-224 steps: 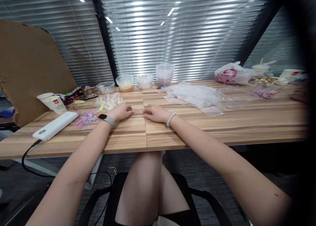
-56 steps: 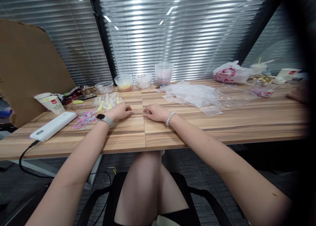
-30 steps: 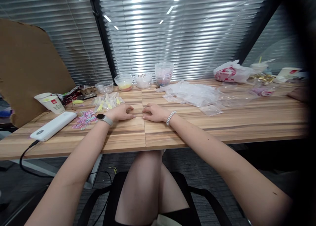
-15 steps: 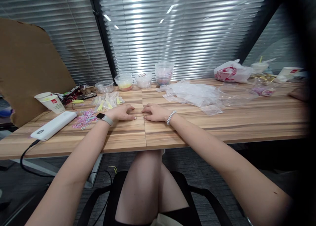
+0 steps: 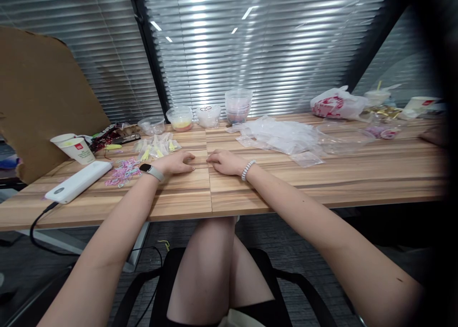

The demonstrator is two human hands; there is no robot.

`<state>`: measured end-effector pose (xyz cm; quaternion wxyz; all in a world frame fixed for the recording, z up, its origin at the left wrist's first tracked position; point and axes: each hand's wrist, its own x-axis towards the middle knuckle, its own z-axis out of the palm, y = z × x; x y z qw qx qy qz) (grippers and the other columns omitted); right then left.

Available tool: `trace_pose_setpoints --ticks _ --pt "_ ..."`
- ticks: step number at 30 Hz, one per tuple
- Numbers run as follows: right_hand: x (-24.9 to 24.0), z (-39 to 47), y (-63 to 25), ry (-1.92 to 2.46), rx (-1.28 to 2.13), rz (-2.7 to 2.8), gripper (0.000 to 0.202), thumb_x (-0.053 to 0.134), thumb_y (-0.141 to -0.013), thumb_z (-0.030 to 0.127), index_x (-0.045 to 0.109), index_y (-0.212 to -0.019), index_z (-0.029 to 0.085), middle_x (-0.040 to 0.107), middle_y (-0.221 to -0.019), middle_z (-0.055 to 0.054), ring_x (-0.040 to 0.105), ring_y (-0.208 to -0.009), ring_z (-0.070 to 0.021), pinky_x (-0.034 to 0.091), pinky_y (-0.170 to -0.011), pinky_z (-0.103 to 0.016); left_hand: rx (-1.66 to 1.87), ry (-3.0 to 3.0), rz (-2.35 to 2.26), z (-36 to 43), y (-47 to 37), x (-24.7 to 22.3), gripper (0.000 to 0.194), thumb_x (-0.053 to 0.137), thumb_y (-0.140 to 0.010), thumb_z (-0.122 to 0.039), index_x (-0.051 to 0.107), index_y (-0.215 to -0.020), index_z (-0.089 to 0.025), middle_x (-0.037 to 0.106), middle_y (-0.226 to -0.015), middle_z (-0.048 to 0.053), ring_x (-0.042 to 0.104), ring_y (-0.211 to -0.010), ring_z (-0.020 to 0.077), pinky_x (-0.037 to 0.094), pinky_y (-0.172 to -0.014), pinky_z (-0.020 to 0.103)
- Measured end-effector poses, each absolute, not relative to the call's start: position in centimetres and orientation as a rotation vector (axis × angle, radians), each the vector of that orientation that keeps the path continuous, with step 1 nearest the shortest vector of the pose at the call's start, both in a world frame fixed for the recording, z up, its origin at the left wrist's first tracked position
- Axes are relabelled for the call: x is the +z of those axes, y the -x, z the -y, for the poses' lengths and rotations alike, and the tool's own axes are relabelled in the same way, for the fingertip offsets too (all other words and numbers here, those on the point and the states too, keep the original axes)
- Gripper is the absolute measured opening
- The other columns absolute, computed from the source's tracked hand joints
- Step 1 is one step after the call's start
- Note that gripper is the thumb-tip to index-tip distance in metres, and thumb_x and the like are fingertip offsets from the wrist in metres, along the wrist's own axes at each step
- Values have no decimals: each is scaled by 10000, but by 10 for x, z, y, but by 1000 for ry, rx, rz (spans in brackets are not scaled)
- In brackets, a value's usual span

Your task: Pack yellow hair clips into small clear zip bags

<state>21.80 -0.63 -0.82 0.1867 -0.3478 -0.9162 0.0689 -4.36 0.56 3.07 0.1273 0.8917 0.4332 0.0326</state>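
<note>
Nearest you, both forearms reach out over the front edge of the wooden surface [image 5: 250, 193], and your left hand [image 5: 175, 162] and right hand [image 5: 223, 161] lie palm-down side by side at its middle seam, their fingertips almost meeting. The fingers [image 5: 189, 158] of each hand are loosely curled and pressed lightly to the wood; neither hand has hold of anything that can be seen, though something very small beneath the fingertips would not show from here. Just left of your left hand, beyond the watch on that wrist, lies the scatter of little coloured elastic bands [image 5: 123, 169]. I judge them nearly weightless, soft and stretchy, apt to cling together or flick away, so a fingertip pinch on one loop suits them better than a scoop. Further left of your left hand lies a white power bank [image 5: 77, 186] with its cable running off the edge, and behind it two paper cups [image 5: 75, 148]. Just beyond your left hand sit small packets with yellow contents [image 5: 157, 148]. Beyond your right hand spreads a heap of clear plastic bags [image 5: 279, 136], thin, slippery and easily crumpled. Farthest from your hands, against the blinds, stand clear plastic tubs [image 5: 238, 105].
</note>
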Motion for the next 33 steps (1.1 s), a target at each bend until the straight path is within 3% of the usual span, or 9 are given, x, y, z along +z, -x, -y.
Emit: trace_pose_setpoints --ticks 6,16,24,33 --pt "-4 11 -218 1033 246 2574 384 522 -954 409 688 -1198 164 629 -1120 -109 606 -1019 -215 444 -949 -319 48 -2621 -1300 -13 46 27 636 503 -703 -187 571 -1334 -151 600 -1316 92 561 -1164 237 417 -1027 303" --pt "-1 13 -218 1005 280 2576 414 577 -913 455 685 -1190 166 630 -1113 -100 599 -977 -214 447 -914 -314 74 -2665 -1299 -8 44 29 515 527 -770 -284 607 -1260 -149 628 -1258 92 593 -1097 237 463 -956 292" --pt "0 14 -217 1022 259 2572 396 586 -904 438 692 -1172 166 627 -1120 -93 598 -975 -213 444 -916 -313 199 -2654 -1335 -9 45 27 552 488 -692 -177 656 -1217 -163 676 -1171 55 627 -1031 214 482 -920 278" --pt "13 25 -215 1108 220 2521 308 615 -877 442 708 -958 159 628 -979 -75 576 -849 -182 434 -784 -285 186 -2668 -1372 -7 43 31 464 493 -721 -200 716 -1127 -164 713 -1097 46 645 -1002 212 486 -912 274"
